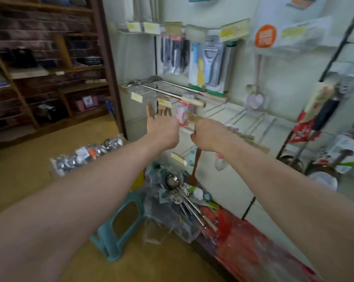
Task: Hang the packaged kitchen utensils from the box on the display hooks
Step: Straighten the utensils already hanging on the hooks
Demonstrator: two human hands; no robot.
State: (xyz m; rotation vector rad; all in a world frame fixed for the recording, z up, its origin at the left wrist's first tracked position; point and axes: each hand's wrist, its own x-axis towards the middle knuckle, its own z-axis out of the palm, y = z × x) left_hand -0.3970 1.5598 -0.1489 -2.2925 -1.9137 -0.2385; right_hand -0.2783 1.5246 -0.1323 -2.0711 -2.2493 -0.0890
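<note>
Pink and white plastic: that's the small packaged utensil (181, 116), hanging right between my two fists, up against the pale display wall (233, 127). The chrome display hooks (151, 89) jut out just above it.

My left hand (163, 130) is up at hook level with its back towards me. The fingers are curled under and out of sight, so I cannot tell whether it pinches anything. My right hand (207, 135) sits just beside it, a touch lower, and is curled the same way. Its fingers are hidden too, and I cannot tell what it grasps, if anything.

A brown spatula (194, 169) hangs straight down under that right hand, its top end meeting the underside of the hand. Held or hooked, I cannot say.

Below my arms is the heap of packaged kitchen utensils (176, 198): ladles and long metal handles in clear wrap, at the foot of the wall. A teal plastic stool (119, 228) stands right beside the heap. Further left, on the brown floor (29, 180), lies a clear bag of shiny metal pieces (86, 155).

Up on the top row hang packets of peelers and knives (210, 64). It is all rather blurred.
</note>
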